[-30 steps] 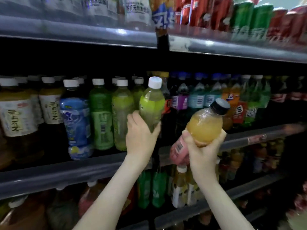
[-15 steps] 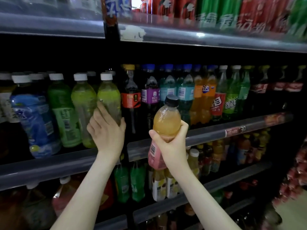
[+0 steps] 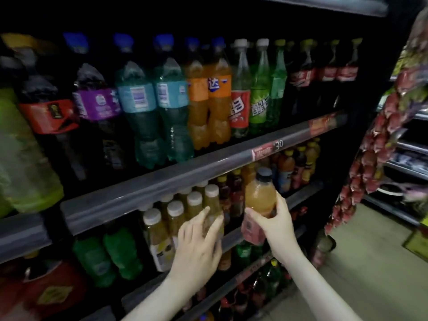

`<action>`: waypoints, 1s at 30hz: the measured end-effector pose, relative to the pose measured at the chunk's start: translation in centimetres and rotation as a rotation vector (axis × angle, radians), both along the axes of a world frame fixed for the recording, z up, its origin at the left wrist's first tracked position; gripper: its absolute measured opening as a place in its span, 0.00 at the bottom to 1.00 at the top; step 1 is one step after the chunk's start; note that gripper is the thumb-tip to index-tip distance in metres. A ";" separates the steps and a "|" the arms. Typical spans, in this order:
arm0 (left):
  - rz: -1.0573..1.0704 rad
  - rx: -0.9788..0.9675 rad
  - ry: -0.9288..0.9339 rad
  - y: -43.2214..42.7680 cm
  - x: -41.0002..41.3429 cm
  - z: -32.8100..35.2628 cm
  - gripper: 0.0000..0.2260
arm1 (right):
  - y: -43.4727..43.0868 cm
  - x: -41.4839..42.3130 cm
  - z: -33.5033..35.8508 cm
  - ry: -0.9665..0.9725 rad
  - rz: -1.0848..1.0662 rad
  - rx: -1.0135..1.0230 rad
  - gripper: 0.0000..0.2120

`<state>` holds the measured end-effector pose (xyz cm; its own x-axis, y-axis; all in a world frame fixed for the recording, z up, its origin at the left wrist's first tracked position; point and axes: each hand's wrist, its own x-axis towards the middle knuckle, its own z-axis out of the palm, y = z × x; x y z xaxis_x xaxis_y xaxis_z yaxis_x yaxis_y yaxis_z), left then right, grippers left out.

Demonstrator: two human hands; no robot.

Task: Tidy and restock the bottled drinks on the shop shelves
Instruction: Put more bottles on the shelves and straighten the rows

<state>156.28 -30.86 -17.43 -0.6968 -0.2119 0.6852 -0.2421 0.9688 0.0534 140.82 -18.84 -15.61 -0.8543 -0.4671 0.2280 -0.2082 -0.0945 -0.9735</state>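
My right hand [image 3: 276,222] grips an orange juice bottle [image 3: 260,198] with a black cap and a pink label, held upright in front of the lower shelf. My left hand [image 3: 199,242] reaches with spread fingers to a row of white-capped yellow juice bottles [image 3: 176,218] on that lower shelf; its fingertips touch the front right bottle [image 3: 212,202]. I cannot tell whether it holds that bottle.
Above the grey shelf rail [image 3: 185,172] stand large soda bottles: teal [image 3: 141,107], orange [image 3: 217,100], green [image 3: 260,98], cola [image 3: 326,72]. Green bottles [image 3: 108,256] sit at lower left. Hanging snack packs [image 3: 379,144] are at right, over a floor [image 3: 361,269].
My left hand has let go of the green bottle on the upper shelf and dropped to the yellow bottles below. My right hand lowered the orange bottle. The view swung right and down.
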 end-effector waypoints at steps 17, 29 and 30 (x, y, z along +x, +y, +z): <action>0.606 0.060 -0.646 0.1 -27.5 -7.1 0.38 | -6.4 -27.4 -9.0 0.020 0.214 0.195 0.27; 0.542 0.066 -0.504 2.1 -26.7 -7.1 0.30 | -5.8 -24.9 -11.1 0.080 0.244 0.439 0.44; 0.523 0.083 -0.491 2.4 -25.8 -7.5 0.28 | -4.9 -23.7 -11.6 0.093 0.180 0.436 0.41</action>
<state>130.52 -28.48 -24.90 -0.7132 -0.6396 0.2867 -0.6881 0.7168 -0.1126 117.17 -23.77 -27.24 -0.7367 -0.6745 0.0491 -0.3137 0.2765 -0.9084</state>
